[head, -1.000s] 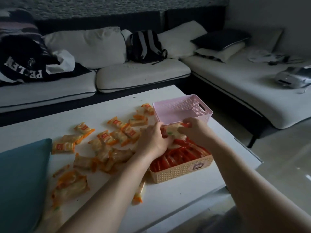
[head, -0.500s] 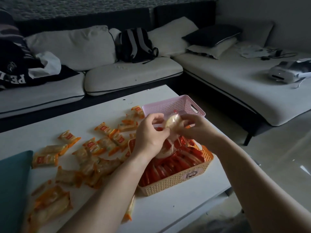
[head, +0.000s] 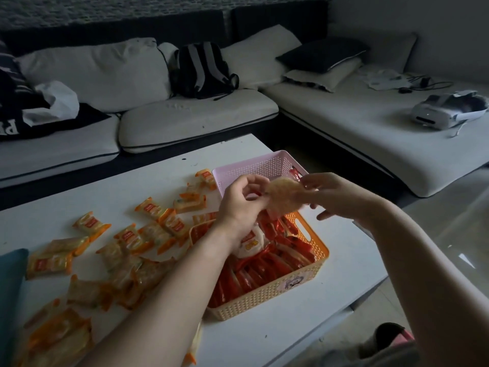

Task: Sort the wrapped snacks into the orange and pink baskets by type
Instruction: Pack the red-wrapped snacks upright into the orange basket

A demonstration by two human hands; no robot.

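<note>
left hand (head: pixel 238 207) and right hand (head: pixel 341 201) both pinch a pale round snack (head: pixel 285 197) above the orange basket (head: pixel 318 263), where a slack pinch could drop it among red packs (head: pixel 267 271).

There we are: on the white rectangular table (head: pixel 132 186) the orange woven-plastic basket (head: pixel 277 295) sits towards the right front, with the pink perforated plastic basket (head: pixel 264 165) just behind it. Red-wrapped stick snacks (head: pixel 264 271) lie packed in the orange one, and small orange-edged wrapped crackers (head: pixel 148 234) are scattered on the tabletop to its left. The left hand (head: pixel 238 205) and right hand (head: pixel 336 197) hold a round pale wrapped snack (head: pixel 284 196) above where the baskets meet, and a striped black backpack (head: pixel 203 70) leans on the long cushioned sofa (head: pixel 195 123) behind the table.
</note>
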